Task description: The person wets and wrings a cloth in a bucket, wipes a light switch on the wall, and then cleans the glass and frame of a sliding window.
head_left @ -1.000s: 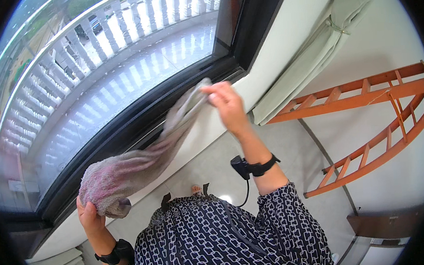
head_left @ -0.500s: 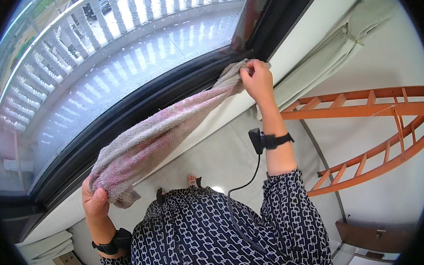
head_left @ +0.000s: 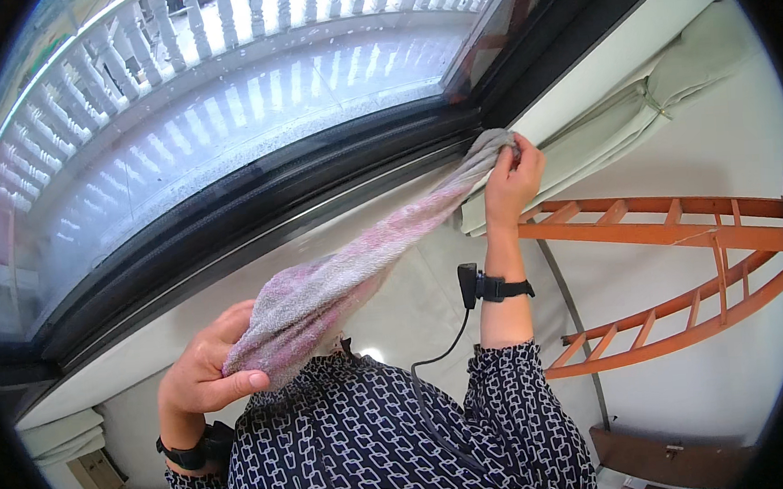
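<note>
A grey towel with pink patches (head_left: 348, 269) stretches slantwise between my two hands, twisted narrow toward its upper right end. My left hand (head_left: 215, 363) grips the wide lower end, thumb on the near side and the other fingers partly behind the cloth. At the narrow end, my right hand (head_left: 515, 179) pinches the towel close to the corner of the dark window frame (head_left: 255, 212). The cloth hangs in front of the frame's lower edge, on the room side. Whether its far end touches the frame, I cannot tell.
Behind the wet window glass (head_left: 249, 119) lies a balcony with a white balustrade (head_left: 163, 30). An orange ladder (head_left: 650, 229) leans at the right, below a tied pale green curtain (head_left: 599, 124). A brown wooden piece (head_left: 673, 456) is at the lower right, and a small box (head_left: 99, 475) at the lower left.
My left hand has moved right and nearer my body with its towel end. My right hand has shifted right and slightly down. The towel looks narrower and farther from the frame.
</note>
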{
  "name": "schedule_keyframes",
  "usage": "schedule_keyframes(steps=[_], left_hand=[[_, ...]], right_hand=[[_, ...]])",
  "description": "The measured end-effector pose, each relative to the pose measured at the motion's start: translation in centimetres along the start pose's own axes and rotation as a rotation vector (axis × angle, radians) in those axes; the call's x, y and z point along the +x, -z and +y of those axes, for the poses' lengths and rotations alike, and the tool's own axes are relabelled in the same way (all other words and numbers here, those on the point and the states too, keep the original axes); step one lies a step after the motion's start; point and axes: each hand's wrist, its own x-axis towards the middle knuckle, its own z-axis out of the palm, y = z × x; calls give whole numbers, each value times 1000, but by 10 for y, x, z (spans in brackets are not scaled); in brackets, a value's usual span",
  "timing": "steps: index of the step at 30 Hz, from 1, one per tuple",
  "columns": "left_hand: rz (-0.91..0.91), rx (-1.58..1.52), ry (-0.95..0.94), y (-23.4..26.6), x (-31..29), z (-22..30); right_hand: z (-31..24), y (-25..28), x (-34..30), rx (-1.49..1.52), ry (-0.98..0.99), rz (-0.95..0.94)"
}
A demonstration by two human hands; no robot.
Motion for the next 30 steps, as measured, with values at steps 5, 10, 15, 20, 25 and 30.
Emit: schedule_keyframes(steps=[5, 10, 15, 20, 25, 30], left_hand=[[38, -110, 0, -13, -3, -8], [175, -172, 29, -13, 1, -24], [165, -161, 73, -14, -7, -33], [159, -188, 36, -17, 2, -26], [220, -196, 92, -13, -7, -15], [441, -349, 16, -10, -29, -30]], right_hand=[[9, -12, 11, -333, 118, -213], [9, -23, 15, -480, 62, -293], [20, -12, 13, -382, -26, -329], [-13, -28, 0, -149, 327, -370], [-44, -12, -46, 411, -1, -548], [-20, 20, -16, 1161, -578, -226]])
